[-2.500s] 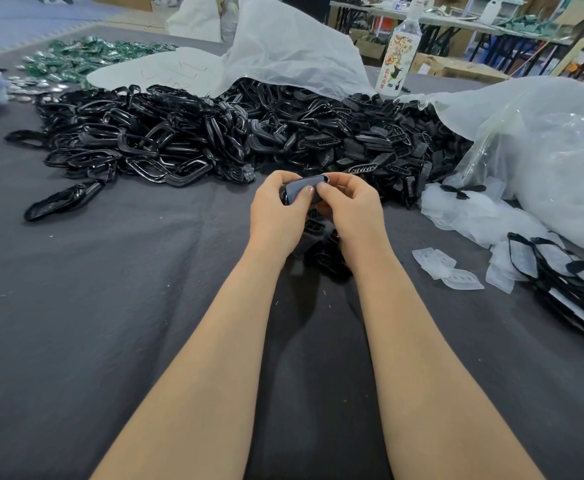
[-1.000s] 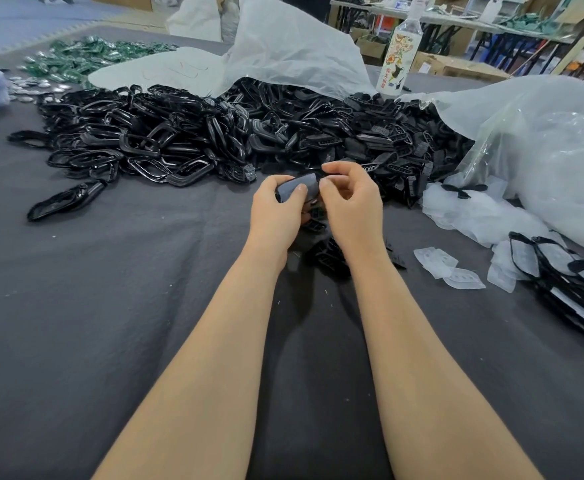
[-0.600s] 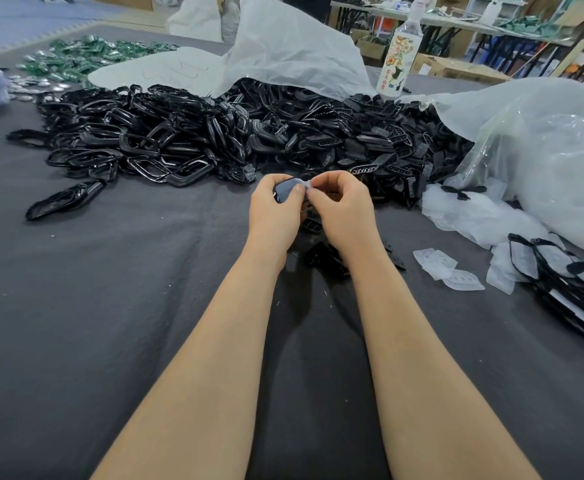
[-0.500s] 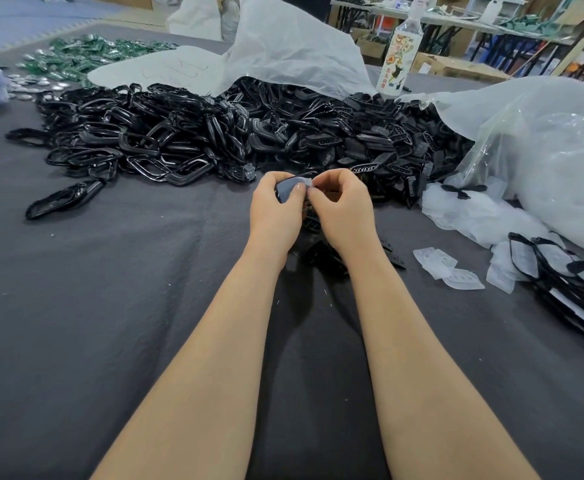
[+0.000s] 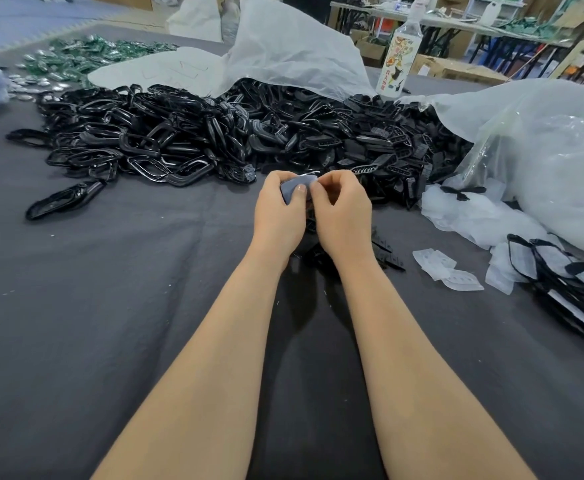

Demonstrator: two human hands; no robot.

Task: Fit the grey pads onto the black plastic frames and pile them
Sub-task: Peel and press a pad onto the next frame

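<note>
Since half a second ago the hands have hardly moved, staying joined before the heap of black frames (image 5: 214, 140). The left hand (image 5: 276, 216) grips the grey pad (image 5: 294, 190); the right hand (image 5: 344, 213) pinches its right end. A slipping pinch could seat it crooked, I reckon. The heap lies just beyond the knuckles; bare cloth (image 5: 93, 306) opens to the left.

Two hands are in view: a left hand (image 5: 276, 216) and a right hand (image 5: 342, 216), with one grey pad (image 5: 295, 188) between them. One heap of black plastic frames (image 5: 214, 140), too many to count. One labelled bottle (image 5: 397, 53). Two loose translucent liners (image 5: 434, 259). Two crumpled plastic bags (image 5: 543, 150) adjoin the heap.
</note>
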